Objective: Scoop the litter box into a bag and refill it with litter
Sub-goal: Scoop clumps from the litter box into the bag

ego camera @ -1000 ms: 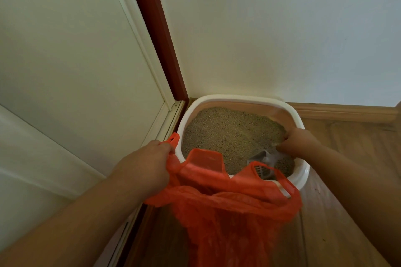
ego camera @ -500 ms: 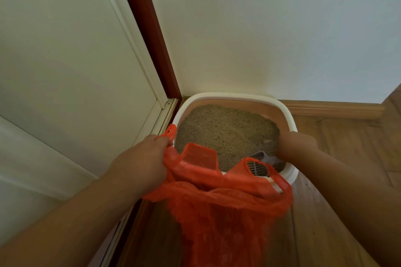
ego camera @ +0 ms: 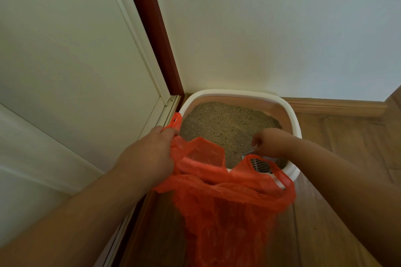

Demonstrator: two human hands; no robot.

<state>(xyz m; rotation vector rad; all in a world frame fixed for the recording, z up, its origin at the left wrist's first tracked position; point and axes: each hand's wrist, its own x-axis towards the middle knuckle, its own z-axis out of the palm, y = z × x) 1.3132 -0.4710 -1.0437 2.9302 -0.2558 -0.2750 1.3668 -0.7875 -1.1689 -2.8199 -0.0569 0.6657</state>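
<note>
Two bare forearms, no sleeves in view; left hand [ego camera: 145, 158] and right hand [ego camera: 272, 143] ungloved, no rings visible

Litter box [ego camera: 291, 115]: set in a corner, back rim against the white wall [ego camera: 271, 28], left rim near the door frame [ego camera: 152, 28]; no passage on those two sides. Near rim: screened by the orange bag [ego camera: 227, 201], held up by the left hand [ego camera: 149, 156]. Near right corner: taken by the right hand [ego camera: 271, 142] and grey scoop [ego camera: 259, 163]. Open litter surface [ego camera: 225, 125]: reachable from above. Wooden floor [ego camera: 347, 147] to the right: free approach.
</note>
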